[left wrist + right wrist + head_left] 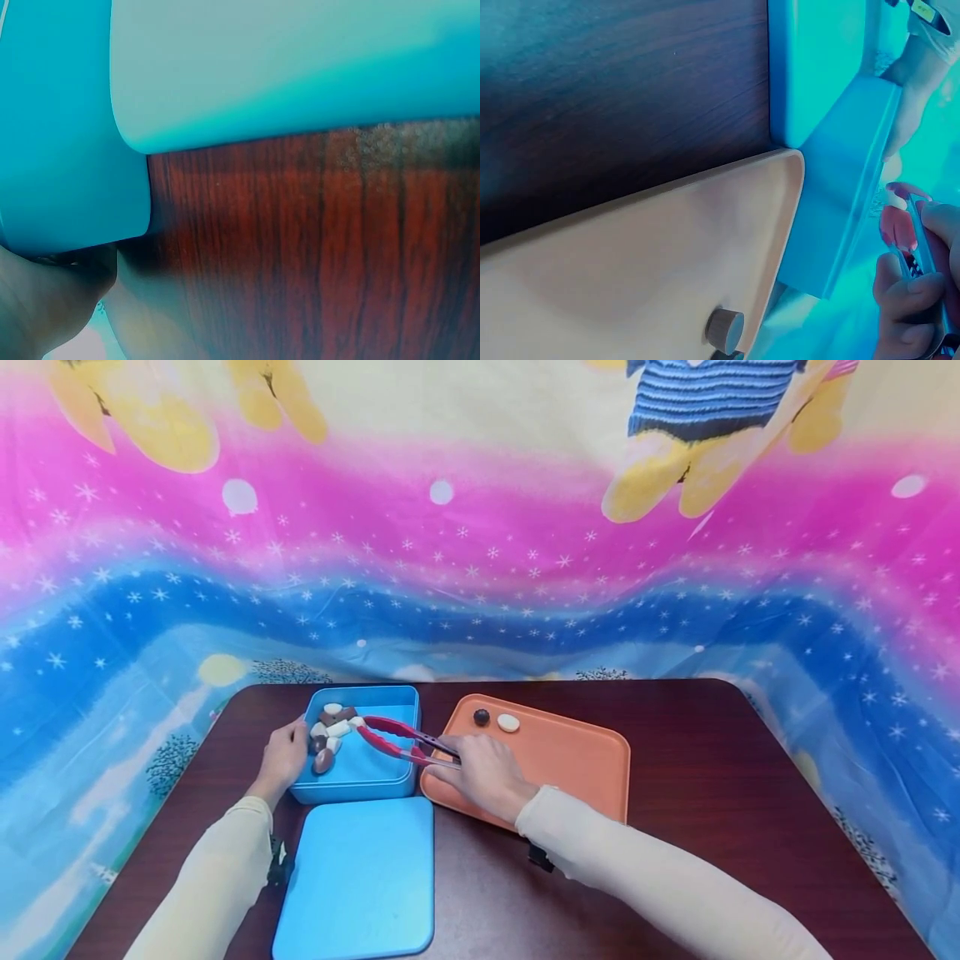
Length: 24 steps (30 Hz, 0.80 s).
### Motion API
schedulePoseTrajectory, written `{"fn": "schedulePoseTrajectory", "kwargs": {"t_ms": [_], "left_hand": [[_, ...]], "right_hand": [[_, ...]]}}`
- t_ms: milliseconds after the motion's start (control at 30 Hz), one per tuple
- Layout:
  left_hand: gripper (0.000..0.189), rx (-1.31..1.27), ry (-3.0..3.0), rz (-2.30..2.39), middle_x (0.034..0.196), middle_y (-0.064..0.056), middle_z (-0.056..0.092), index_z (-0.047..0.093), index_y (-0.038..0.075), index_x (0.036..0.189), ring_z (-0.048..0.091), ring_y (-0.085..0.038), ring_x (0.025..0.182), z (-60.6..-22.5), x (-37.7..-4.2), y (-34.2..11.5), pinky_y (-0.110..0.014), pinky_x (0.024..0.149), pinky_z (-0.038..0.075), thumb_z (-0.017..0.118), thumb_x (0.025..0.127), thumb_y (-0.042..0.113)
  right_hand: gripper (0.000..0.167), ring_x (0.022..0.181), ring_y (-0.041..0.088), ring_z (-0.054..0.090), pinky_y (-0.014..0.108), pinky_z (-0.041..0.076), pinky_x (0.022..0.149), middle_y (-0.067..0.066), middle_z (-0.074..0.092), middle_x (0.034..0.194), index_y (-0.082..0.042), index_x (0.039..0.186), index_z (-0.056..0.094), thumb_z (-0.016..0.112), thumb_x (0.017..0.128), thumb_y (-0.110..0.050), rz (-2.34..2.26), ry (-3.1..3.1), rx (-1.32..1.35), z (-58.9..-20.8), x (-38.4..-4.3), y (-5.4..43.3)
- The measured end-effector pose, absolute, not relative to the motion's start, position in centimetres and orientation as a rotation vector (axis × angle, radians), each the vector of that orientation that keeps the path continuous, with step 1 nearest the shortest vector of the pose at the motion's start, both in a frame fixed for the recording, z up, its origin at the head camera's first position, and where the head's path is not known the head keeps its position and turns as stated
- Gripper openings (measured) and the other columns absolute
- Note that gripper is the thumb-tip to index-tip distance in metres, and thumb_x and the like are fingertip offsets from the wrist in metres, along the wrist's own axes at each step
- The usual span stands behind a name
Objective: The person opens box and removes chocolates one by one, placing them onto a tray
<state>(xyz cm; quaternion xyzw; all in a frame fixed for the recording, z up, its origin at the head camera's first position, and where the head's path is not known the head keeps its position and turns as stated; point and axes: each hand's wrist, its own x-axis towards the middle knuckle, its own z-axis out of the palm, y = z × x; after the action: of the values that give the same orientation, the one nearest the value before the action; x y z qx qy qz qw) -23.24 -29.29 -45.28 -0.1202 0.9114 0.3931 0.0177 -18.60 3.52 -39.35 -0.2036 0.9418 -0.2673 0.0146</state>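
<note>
My right hand [487, 770] grips a pair of red-and-metal tongs [393, 745], which reach left over the open blue box [352, 790]. Between the red tips is a small white piece [357, 722], close above the heap. Several smooth pebble-like pieces [337, 727], white, brown and dark, lie along the left part of the box. My left hand [283, 758] holds the box by its left wall. In the right wrist view the tongs [900, 229] show beyond the box's side [840, 180], with the fingers wrapped round their arms.
An orange tray [573, 760] stands right of the box, carrying a dark round piece [482, 717] and a white oval one [508, 722]. The blue lid [356, 877] lies in front of the box. A patterned cloth [480, 568] hangs around the dark wooden table [697, 793].
</note>
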Motion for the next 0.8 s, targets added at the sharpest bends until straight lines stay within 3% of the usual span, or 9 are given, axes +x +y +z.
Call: {"fn": "schedulePoseTrajectory", "kwargs": {"t_ms": [300,600,800], "left_hand": [[0.058,-0.384,2.820,1.222,0.164,-0.026,0.026,0.022,0.004,0.160,0.023,-0.048,0.152,-45.3,-23.2,-29.2,-0.063,0.124,0.022,0.015,0.111,0.036],[0.059,-0.384,2.813,1.209,0.163,-0.028,0.025,0.021,0.003,0.160,0.023,-0.049,0.151,-45.1,-23.2,-29.2,-0.064,0.123,0.023,0.015,0.111,0.036],[0.059,-0.372,2.829,1.205,0.163,-0.028,0.026,0.022,0.002,0.159,0.024,-0.050,0.150,-45.1,-23.0,-29.2,-0.064,0.123,0.023,0.015,0.111,0.035]], "right_hand": [[0.035,0.051,0.009,0.050,0.025,0.036,0.044,-0.009,0.055,0.058,-0.024,0.121,0.074,0.071,0.093,-0.045,-0.846,2.947,-0.641,-39.0,-17.7,5.2],[0.053,0.051,0.009,0.046,0.022,0.031,0.043,-0.010,0.055,0.061,-0.019,0.131,0.070,0.075,0.088,-0.049,-0.837,2.979,-0.621,-38.6,-16.9,7.3],[0.051,0.052,0.007,0.046,0.022,0.031,0.045,-0.011,0.066,0.071,-0.022,0.130,0.071,0.077,0.086,-0.048,-0.805,3.010,-0.605,-38.6,-16.1,8.9]]}}
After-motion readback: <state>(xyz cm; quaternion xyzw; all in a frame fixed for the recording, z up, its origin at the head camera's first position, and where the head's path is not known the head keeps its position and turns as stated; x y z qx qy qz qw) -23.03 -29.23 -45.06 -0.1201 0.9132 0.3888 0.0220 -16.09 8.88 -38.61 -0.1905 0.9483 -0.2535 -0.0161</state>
